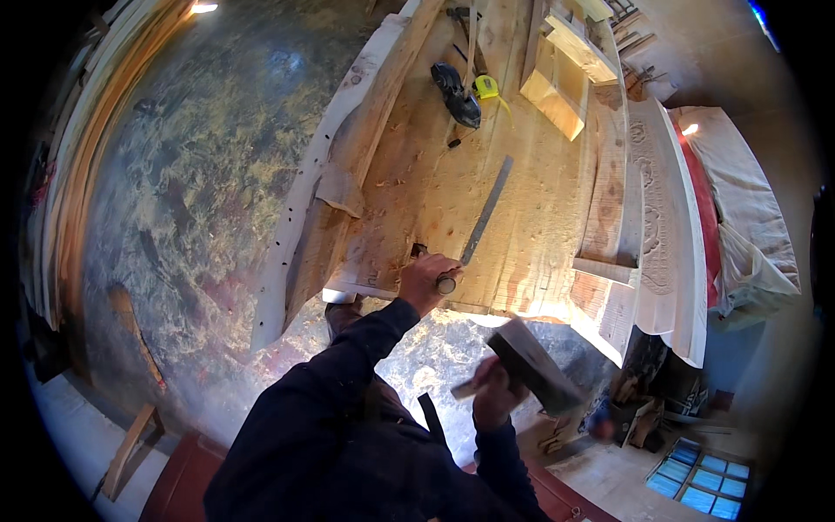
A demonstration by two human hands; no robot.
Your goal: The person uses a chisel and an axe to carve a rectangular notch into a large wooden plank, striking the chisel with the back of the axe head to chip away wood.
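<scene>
My left hand (424,280) is wrapped round a chisel whose rounded handle end (446,284) points up toward me. Its blade is mostly hidden by the hand, beside a small dark square hole (418,250) near the close end of the wooden panel (417,200). In my right hand (496,398) is a mallet with a blocky head (537,367), raised off the panel's near edge and slightly blurred. A flat metal ruler (489,209) lies on the boards just beyond my left hand.
Farther up the panel lie a black hand plane (455,96), a yellow tape measure (486,87) and a hammer (470,43). Wood blocks (557,91) sit at the far right, a carved board (657,217) alongside. Long planks (104,165) line the left; a handsaw-like tool (135,331) lies on the dusty floor.
</scene>
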